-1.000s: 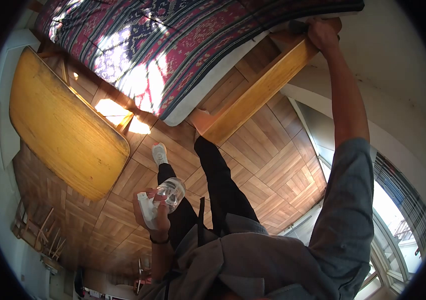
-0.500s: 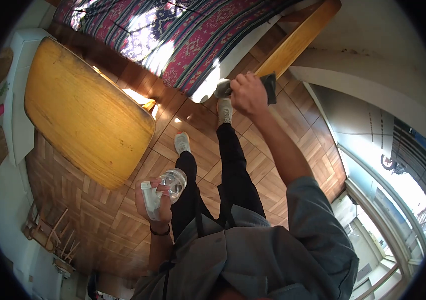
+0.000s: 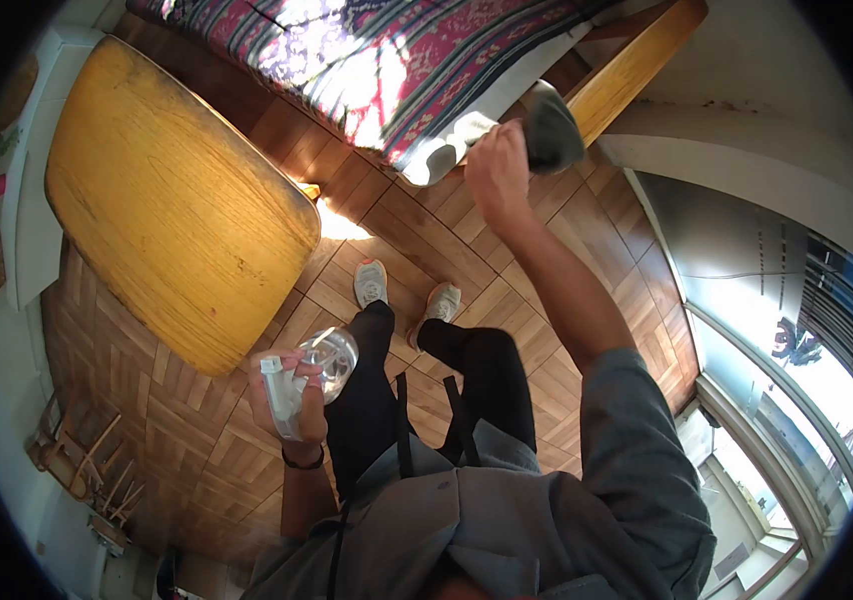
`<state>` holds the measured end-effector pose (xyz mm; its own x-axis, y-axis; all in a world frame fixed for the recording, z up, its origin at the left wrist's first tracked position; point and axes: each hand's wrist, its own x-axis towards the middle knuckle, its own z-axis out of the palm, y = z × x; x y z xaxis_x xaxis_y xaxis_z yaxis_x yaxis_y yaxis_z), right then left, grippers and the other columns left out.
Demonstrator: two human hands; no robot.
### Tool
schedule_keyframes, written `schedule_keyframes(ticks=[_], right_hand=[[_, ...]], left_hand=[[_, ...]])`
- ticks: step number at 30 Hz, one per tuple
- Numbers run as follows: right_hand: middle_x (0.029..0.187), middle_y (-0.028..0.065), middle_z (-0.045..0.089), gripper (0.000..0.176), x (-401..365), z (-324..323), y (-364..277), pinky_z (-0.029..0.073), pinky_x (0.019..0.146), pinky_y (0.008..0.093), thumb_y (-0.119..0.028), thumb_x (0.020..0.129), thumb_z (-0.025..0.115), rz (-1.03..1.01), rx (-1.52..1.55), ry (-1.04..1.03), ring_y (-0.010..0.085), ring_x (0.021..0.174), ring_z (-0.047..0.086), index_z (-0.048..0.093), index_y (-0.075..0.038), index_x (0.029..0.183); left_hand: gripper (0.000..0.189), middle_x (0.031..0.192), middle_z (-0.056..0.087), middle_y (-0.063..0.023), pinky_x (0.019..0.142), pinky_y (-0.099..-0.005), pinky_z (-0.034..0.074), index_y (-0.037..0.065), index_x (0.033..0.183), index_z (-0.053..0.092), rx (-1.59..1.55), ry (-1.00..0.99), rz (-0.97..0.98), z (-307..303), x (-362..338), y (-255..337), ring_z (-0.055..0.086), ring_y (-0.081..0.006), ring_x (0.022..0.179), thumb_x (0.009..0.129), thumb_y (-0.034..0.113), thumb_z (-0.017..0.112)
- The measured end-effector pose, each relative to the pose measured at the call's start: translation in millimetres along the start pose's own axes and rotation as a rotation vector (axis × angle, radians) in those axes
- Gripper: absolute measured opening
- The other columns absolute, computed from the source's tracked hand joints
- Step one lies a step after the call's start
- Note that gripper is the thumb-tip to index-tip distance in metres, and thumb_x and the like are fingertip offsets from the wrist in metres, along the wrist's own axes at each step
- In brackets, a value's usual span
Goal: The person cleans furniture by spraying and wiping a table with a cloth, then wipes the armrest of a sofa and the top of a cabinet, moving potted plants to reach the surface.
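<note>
Fingers of the left hand [image 3: 289,402] curl round a clear spray bottle [image 3: 333,364]! The right hand's [image 3: 500,176] clench a dark cloth [image 3: 554,132], near the wooden rail [image 3: 637,75].

Table [image 3: 177,205]: ahead-left of the left grip [image 3: 292,395]
Chairs [image 3: 69,465]: left of that grip
Windows [image 3: 789,425]: right of the right grip [image 3: 499,178]
</note>
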<state>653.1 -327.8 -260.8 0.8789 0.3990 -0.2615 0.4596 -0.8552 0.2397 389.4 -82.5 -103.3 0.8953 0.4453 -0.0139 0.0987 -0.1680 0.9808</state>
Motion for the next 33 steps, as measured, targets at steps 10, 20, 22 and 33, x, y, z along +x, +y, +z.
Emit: schedule_keyframes(ticks=[10,20,22,33], right_hand=[[0.086,0.0069,0.052,0.014,7,192,-12,0.046,0.087,0.0339,-0.021,0.094,0.049,-0.452,-0.867,0.836,0.0204,0.09,0.058,0.056,-0.011,0.088],[0.143,0.0073,0.049,0.014,-13,139,66,0.022,0.116,0.0542,-0.033,0.093,0.058,-0.097,-0.132,1.572,0.0284,0.14,0.04,0.061,-0.027,0.105],[0.152,0.0137,0.04,0.021,-14,126,63,0.023,0.114,0.0588,-0.031,0.09,0.062,-0.009,0.184,1.645,0.0338,0.143,0.035,0.057,-0.028,0.11],[0.146,0.0341,0.036,0.06,-9,186,-70,0.028,0.113,0.0565,-0.016,0.09,0.06,0.287,1.022,1.344,0.0519,0.135,0.034,0.038,0.001,0.144]], left_hand=[[0.033,0.103,0.054,-0.0187,0.084,-0.034,0.05,-0.005,0.105,0.05,-0.028,-0.072,0.194,88,-1,-162,0.062,-0.0179,0.075,0.072,-0.003,0.053],[0.032,0.105,0.057,-0.0195,0.074,-0.0303,0.055,-0.006,0.106,0.053,-0.135,-0.129,0.309,125,-23,-217,0.063,-0.0201,0.077,0.074,-0.005,0.054],[0.032,0.104,0.058,-0.0195,0.073,-0.0302,0.055,-0.006,0.106,0.054,-0.156,-0.133,0.296,121,-32,-207,0.063,-0.0203,0.078,0.074,-0.005,0.055],[0.037,0.105,0.058,-0.0202,0.077,-0.0323,0.054,-0.005,0.106,0.055,-0.185,-0.06,0.451,88,-70,-179,0.063,-0.0205,0.077,0.069,-0.006,0.053]])
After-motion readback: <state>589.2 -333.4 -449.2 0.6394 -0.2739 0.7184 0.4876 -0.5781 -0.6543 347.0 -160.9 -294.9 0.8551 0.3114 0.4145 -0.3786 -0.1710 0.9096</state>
